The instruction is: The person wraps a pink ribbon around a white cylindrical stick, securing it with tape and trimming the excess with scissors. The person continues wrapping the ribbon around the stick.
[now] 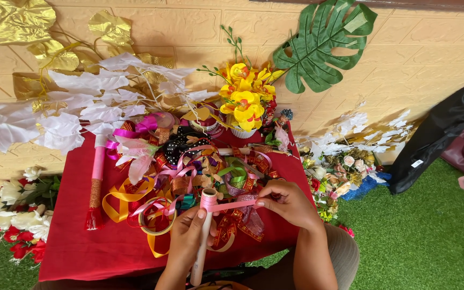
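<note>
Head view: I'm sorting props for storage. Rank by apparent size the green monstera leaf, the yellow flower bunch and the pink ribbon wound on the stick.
1. Green monstera leaf
2. Yellow flower bunch
3. Pink ribbon, smallest despite being nearest the camera.

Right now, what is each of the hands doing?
Left hand: closed around an upright white stick with pink ribbon wound at its top.
Right hand: pinching the ribbon's free end.

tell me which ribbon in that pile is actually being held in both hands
The pink ribbon: it runs taut from the white stick in the left hand to the right hand. The yellow ribbon and the other ribbons lie loose on the red cloth.
</note>
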